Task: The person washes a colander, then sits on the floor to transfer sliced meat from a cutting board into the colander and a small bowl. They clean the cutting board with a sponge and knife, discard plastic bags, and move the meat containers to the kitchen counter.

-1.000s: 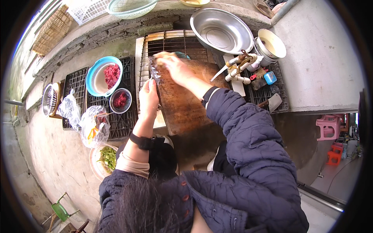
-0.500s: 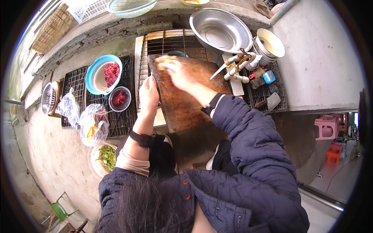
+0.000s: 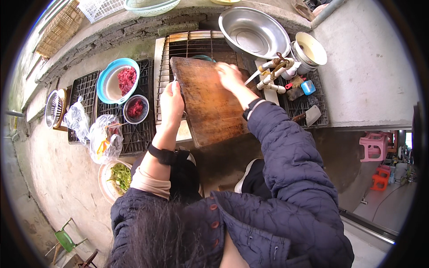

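Observation:
A dark-stained wooden cutting board [image 3: 210,107] is tilted over a metal grate. My left hand [image 3: 172,105] is closed on its left edge, thumb up at the rim. Against the board's upper right part lies my right hand [image 3: 230,77], its fingers slightly blurred and nothing visible in it. Just right of that hand is a tap [image 3: 273,71] with pale pipes. A white streak slants from the tap toward the board; I cannot tell whether it is water or a spout.
A large steel basin [image 3: 254,33] stands behind the board. On the right lie a cleaver [image 3: 313,115] and a blue-lidded container [image 3: 308,87]. At left are a blue colander [image 3: 107,85] with red minced meat, a small metal bowl [image 3: 129,117], plastic bags [image 3: 105,138] and a bowl of greens [image 3: 109,185].
My right hand has moved right across the board, from its upper left corner to the upper right near the tap. My left hand keeps its hold on the edge.

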Tool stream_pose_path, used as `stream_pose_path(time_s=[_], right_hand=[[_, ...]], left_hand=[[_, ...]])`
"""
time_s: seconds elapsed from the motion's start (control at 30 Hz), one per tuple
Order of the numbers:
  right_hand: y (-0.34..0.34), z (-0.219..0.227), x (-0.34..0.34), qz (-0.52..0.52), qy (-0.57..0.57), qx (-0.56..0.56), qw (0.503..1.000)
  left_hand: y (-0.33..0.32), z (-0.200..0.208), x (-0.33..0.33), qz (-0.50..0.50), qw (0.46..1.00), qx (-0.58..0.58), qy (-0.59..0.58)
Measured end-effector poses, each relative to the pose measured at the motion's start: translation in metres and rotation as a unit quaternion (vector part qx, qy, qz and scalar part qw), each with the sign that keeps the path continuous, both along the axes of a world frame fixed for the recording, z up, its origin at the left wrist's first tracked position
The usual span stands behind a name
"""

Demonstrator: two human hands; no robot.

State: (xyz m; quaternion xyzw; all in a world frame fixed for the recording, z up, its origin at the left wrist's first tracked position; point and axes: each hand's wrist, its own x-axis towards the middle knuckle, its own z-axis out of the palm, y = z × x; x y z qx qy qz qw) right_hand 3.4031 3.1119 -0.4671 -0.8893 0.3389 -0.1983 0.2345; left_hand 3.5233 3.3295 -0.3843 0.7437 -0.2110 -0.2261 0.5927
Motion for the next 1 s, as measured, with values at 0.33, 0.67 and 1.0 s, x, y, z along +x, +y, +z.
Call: stream_pose_path(time_s=[0.33,0.67,1.0], right_hand=[[0.070,0.075,0.045,0.204,-0.136,0.076,0.966],[0.073,0.022,-0.071,0.075,-0.063,0.007,0.995],[0.144,0.080,-0.050,0.180,-0.152,-0.082,0.968]], left_hand=[[-0.002,0.011,-0.004,0.016,0.988,0.094,-0.119],[0.005,0.003,-0.002,-0.011,0.998,0.048,-0.041],[0.000,0.006,-0.003,-0.001,0.995,0.058,-0.076]])
